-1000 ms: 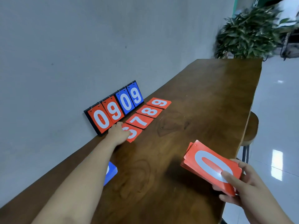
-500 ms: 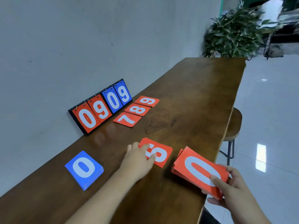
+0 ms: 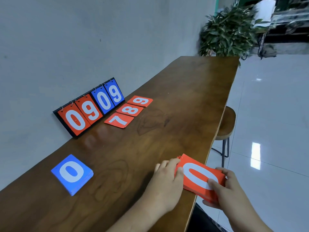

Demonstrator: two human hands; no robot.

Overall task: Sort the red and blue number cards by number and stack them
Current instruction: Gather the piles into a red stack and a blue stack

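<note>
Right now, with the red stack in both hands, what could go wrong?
The red stack hangs partly past the table edge, held by left hand and right hand; a slip could spill cards to the floor.
Red 7, 8, 9 lie loose by the scoreboard; laid on the 0, they'd break order.

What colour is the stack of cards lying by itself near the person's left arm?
Blue, with a white 0 on top, clearest in the head view.

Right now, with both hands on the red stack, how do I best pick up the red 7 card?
Pinch the red 7 card at its near corner, coming from the open table side. It lies flat on the wooden table, and the flip scoreboard stands close behind, so probably slide it toward you first.
</note>
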